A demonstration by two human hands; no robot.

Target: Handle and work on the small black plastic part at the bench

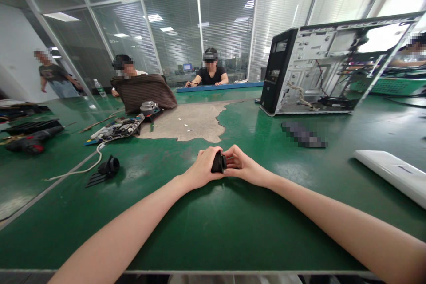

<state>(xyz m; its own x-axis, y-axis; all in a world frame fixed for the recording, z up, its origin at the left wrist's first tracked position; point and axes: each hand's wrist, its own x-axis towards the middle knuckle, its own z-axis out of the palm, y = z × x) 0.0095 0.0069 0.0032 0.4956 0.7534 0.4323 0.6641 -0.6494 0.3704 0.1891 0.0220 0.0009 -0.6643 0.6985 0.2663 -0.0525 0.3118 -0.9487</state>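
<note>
Both hands on one small, dark black blocky part (218, 165), held just above or on the green-topped workbench (213, 235), can't tell which: left hand (199, 171) wrapped around its left side, right hand (244, 166) pinching its right end. Left of them, a black piece with flat prongs (109, 166); far right, a white flat rounded slab (394, 173). Beyond: populated circuit board (116, 128) at left, open black-and-silver computer case (281, 71) at right. Behind, seated person in black top (213, 74).
</note>
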